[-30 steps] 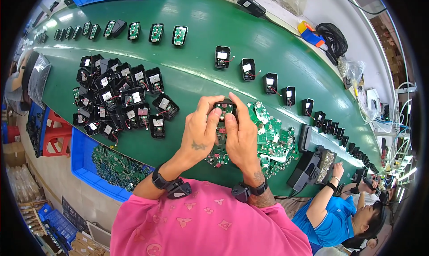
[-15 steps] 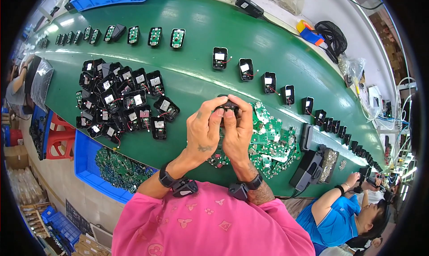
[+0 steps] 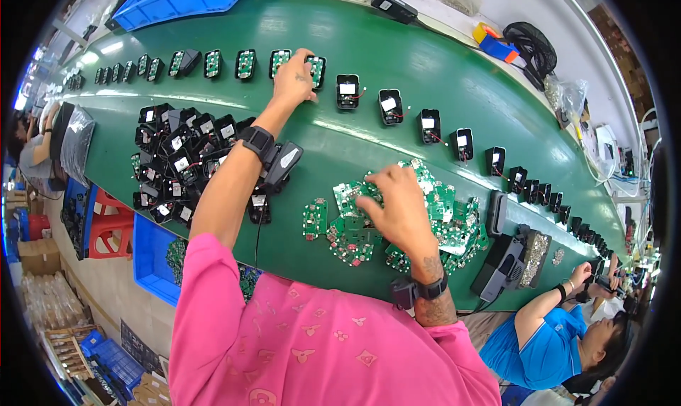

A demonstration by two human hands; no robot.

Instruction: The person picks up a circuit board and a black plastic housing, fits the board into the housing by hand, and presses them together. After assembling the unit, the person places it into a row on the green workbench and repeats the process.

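At the far middle of the table, my left hand [image 3: 292, 83] has its fingers closed on the edge of a black plastic housing [image 3: 316, 71] with a green circuit board in it. This housing rests on the green surface at the right end of a row of similar fitted housings [image 3: 245, 64]. My right hand [image 3: 403, 207] reaches over a heap of green circuit boards [image 3: 454, 225], thumb and fingers apart, with nothing visible between them. A single circuit board [image 3: 314, 219] lies left of the heap. Right of my left hand stands a housing with a white block and red wire [image 3: 347, 92].
A pile of black housings [image 3: 177, 143] lies on the left. More open housings [image 3: 429, 127] run in a line to the far right. Near the right edge are a black device [image 3: 500, 264] and a tray of small parts [image 3: 536, 257]. A co-worker in blue [image 3: 539, 346] sits at right.
Both hands were together in front of me around a small black piece. Now they are apart: the left has gone far forward to the row, the right down over the circuit boards.
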